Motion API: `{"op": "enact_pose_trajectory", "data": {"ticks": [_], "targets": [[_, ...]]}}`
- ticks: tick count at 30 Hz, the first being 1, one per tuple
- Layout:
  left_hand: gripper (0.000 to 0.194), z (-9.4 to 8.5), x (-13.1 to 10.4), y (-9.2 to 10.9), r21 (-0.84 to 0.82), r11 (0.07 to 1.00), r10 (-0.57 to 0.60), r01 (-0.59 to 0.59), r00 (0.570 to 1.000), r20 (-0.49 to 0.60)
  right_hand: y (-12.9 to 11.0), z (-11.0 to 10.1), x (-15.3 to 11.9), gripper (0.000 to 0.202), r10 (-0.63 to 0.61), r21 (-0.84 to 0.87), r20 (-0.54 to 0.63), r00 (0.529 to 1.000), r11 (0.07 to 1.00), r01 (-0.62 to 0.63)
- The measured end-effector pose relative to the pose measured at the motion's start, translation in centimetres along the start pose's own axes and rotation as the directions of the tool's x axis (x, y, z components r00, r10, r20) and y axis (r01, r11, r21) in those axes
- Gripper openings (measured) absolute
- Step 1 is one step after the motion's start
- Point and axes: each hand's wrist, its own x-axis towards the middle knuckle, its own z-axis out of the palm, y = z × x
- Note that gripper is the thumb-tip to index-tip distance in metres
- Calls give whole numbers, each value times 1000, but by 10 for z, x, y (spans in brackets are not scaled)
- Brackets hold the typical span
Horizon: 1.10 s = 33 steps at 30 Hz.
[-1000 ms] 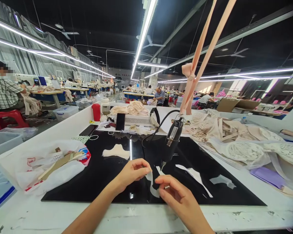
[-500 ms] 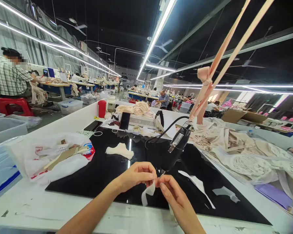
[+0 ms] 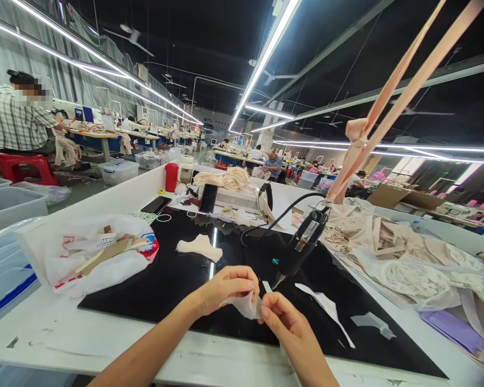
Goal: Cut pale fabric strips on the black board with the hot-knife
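Note:
Between my hands is a thin white piece of fabric (image 3: 248, 306). My left hand (image 3: 229, 290) pinches its upper left part, and my right hand (image 3: 284, 317) grips its right edge between thumb and fingers. Just behind my right hand, the metal tip of a black hot-air tool or glue gun (image 3: 302, 242) points down; it hangs from a knotted peach strap (image 3: 357, 140) and stands apart from the fabric. A small white strip (image 3: 267, 286) shows by that tip. On the glossy black board (image 3: 145, 295) lie a cream fabric piece (image 3: 200, 247) and a long white scrap (image 3: 326, 309).
A white plastic bag (image 3: 97, 258) with card strips lies left. Lace garments (image 3: 403, 252) are heaped right, above purple cloth (image 3: 452, 330). A phone (image 3: 208, 198) leans against a white vented box (image 3: 236, 199) at the back. A co-worker (image 3: 20, 115) sits far left.
The hanging tool has swung right, away from my hands. The white fabric, which dangled as a curled strip, is now lifted and spread between my fingers.

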Motion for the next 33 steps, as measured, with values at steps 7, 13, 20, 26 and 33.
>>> {"op": "enact_pose_trajectory", "data": {"ticks": [7, 13, 20, 26, 33], "targets": [[36, -4, 3, -3, 122, 992, -12, 22, 997, -78, -2, -3, 0, 41, 18, -65, -42, 999, 998, -21], [36, -6, 5, -4, 209, 977, -31, 49, 996, -87, 5, -11, 1, 37, 15, -99, -36, 999, 995, -19], [37, -14, 10, -14, 227, 972, -26, 53, 992, -120, 9, -20, 5, 40, 17, -165, -43, 999, 986, -24], [47, -16, 8, -11, 222, 970, -47, 95, 976, -212, 8, -23, 5, 40, -32, -258, -81, 996, 966, 10], [55, -27, 6, -13, 237, 955, -117, 181, 959, -259, 20, -28, 4, 36, -94, -353, -94, 991, 934, 55]]}}
